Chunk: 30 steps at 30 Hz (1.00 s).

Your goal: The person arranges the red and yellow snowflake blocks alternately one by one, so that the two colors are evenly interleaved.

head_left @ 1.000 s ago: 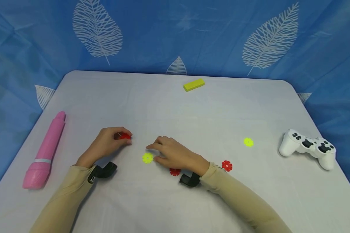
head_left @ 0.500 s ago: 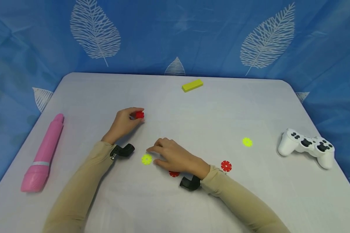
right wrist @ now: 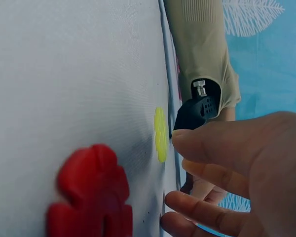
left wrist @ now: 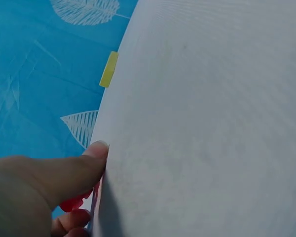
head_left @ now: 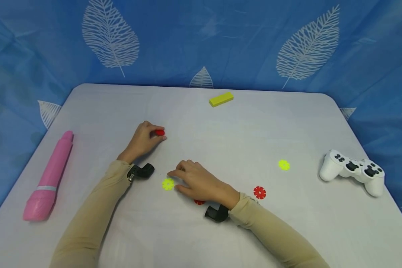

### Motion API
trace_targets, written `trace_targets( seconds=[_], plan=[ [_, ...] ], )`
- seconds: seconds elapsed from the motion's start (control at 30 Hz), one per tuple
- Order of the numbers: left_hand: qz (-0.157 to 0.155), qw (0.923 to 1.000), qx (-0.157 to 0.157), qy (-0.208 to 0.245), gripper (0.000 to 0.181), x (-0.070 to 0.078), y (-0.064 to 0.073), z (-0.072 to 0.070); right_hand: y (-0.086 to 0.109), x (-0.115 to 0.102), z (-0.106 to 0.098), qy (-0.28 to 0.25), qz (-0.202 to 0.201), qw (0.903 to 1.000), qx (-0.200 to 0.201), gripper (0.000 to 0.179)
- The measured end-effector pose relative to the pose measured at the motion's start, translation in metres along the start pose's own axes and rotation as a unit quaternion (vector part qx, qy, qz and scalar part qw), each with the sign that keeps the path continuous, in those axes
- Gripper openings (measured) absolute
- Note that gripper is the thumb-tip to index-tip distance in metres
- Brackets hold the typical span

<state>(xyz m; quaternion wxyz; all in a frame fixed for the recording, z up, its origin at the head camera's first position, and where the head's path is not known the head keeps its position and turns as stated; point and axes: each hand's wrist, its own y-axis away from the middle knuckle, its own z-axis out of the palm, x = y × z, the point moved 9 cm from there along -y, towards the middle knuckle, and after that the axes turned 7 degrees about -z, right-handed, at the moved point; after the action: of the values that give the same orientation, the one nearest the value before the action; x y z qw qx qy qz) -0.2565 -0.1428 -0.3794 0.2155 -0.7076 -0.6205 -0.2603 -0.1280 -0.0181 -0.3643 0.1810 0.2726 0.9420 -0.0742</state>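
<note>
My left hand [head_left: 143,140] pinches a red notched plastic disc [head_left: 159,132] between thumb and fingers, left of the table's middle. In the left wrist view the thumb [left wrist: 74,177] covers much of that red disc [left wrist: 73,203]. My right hand [head_left: 201,181] holds nothing, its fingers loosely bent beside a yellow notched disc [head_left: 168,184]. Partly under the right hand's edge lies another red disc [head_left: 199,202], which looms large and blurred in the right wrist view. Thumb and fingers of the right hand [right wrist: 237,168] stand apart near the yellow disc [right wrist: 160,135].
Farther right lie a red disc [head_left: 259,192] and a yellow disc [head_left: 284,165]. A white game controller [head_left: 352,171] sits by the right edge. Along the left edge lies a long pink object [head_left: 50,178]. A yellow block [head_left: 221,99] is near the table's far edge.
Over the second, my left hand has carried the red disc away from me and a little rightward. In the last half second it stays nearly in place, the disc turning flatter. My right hand barely shifts.
</note>
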Motion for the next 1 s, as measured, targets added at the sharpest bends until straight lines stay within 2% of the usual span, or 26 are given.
trace_targets(
  seconds=[0.1, 0.5, 0.73, 1.0],
  plan=[
    [-0.004, 0.9999, -0.007, -0.011, 0.038, -0.001, 0.002, 0.001, 0.0, -0.001, 0.001, 0.007, 0.002, 1.0, -0.003, 0.037],
    [0.027, 0.9941, -0.014, -0.105, 0.05, 0.007, 0.02, 0.002, -0.002, -0.001, 0.0, 0.017, 0.007, 0.9998, 0.003, 0.035],
    [0.074, 0.9929, 0.015, -0.092, 0.032, 0.013, 0.027, -0.003, -0.005, 0.002, -0.001, 0.015, 0.024, 0.9995, 0.013, 0.034],
    [0.067, 0.9949, 0.033, -0.068, 0.026, 0.007, 0.022, -0.008, -0.012, -0.001, 0.0, 0.008, 0.03, 0.9995, 0.004, 0.034]
  ],
)
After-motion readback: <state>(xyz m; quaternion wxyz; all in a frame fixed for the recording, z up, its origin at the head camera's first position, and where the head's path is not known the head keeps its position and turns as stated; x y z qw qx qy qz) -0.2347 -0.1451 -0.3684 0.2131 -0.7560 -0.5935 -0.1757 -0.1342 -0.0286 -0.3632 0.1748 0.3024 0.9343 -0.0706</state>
